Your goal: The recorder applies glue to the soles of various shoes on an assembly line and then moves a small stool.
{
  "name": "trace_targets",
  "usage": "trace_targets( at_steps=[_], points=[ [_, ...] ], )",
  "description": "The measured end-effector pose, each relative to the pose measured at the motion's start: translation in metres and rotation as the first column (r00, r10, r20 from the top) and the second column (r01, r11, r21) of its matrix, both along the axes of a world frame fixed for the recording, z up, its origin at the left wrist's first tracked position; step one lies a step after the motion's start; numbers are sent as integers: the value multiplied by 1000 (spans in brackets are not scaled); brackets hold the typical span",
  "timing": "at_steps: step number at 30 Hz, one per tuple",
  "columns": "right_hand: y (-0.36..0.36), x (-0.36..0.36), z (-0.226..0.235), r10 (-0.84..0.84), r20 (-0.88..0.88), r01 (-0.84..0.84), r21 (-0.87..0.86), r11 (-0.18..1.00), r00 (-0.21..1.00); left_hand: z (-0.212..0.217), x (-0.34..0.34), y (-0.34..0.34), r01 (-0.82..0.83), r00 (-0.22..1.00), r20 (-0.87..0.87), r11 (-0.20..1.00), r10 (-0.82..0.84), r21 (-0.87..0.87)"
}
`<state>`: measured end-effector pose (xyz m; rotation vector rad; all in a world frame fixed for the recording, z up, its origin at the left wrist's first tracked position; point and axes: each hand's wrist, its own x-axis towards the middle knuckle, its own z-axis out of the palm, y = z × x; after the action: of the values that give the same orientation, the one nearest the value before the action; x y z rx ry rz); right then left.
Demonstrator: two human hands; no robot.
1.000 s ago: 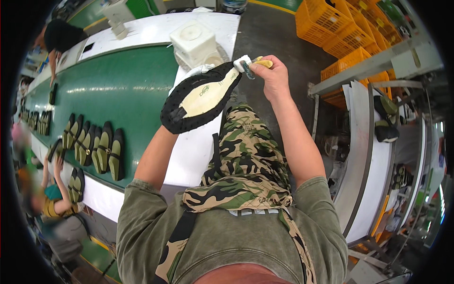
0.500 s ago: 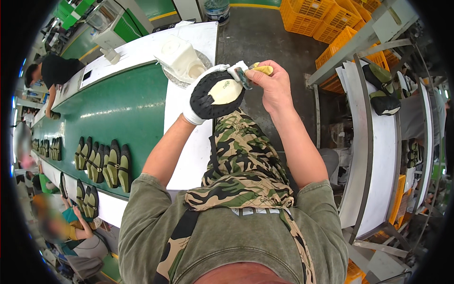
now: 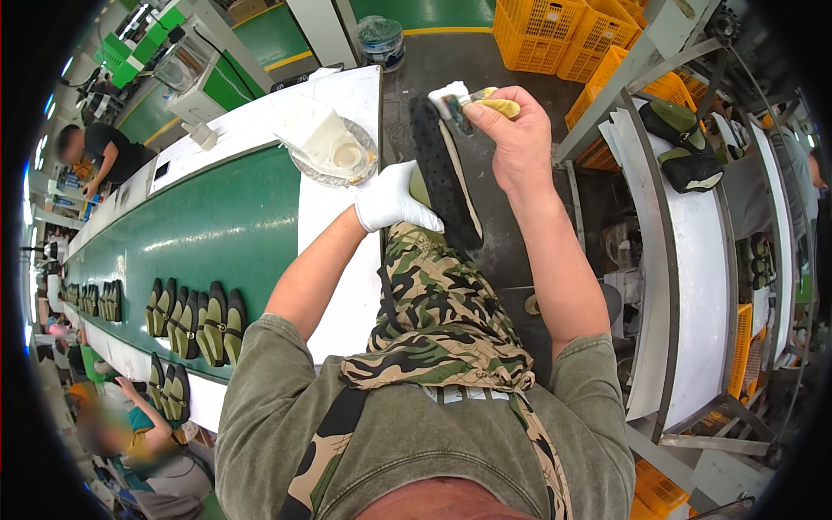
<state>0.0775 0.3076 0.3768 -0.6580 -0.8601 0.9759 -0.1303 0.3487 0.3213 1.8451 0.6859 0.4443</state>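
- The left hand [image 3: 394,204], in a white glove, has its fingers [image 3: 420,213] wrapped around the olive side of a black-and-olive shoe [image 3: 451,182].
- That shoe is in the air, just right of the white tabletop [image 3: 334,295] and above the floor [image 3: 498,234], tilted on edge, with its dotted black surface and a pale strip along its right side showing.
- The right hand [image 3: 524,143], bare, pinches a small yellow-handled tool [image 3: 497,107] between thumb and fingers; its dark greenish head is near the shoe's far end, though whether they touch I cannot tell.
- A white wad [image 3: 448,91] sits at that far end.
- On the tabletop, left of the shoe, a white container [image 3: 314,139] stands on a plastic-wrapped plate [image 3: 369,143].
- Farther left, finished-looking shoes [image 3: 217,322] stand in rows on the green strip [image 3: 208,230].
- Orange crates [image 3: 539,35] are stacked at the far right.
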Motion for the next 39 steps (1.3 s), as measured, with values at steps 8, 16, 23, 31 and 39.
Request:
trace_targets(
  at_steps=[8,16,23,31,39],
  points=[
    [-2,34,-15,4,150,-14,65,998,989,-20,-3,2,197,977,172,849,-127,-491],
    [-37,55,-43,154,246,-156,-9,988,957,-31,15,-3,261,907,407,622,103,-738],
    [-87,71,-70,293,235,-279,-90,956,927,-40,32,1,193,914,367,609,174,-770],
    [-116,97,-96,245,185,-229,-103,968,952,-57,59,12,113,938,292,629,187,-769],
    [-130,134,-110,143,181,-146,-1,989,973,-67,95,33,-49,902,219,593,372,-804]
  ],
)
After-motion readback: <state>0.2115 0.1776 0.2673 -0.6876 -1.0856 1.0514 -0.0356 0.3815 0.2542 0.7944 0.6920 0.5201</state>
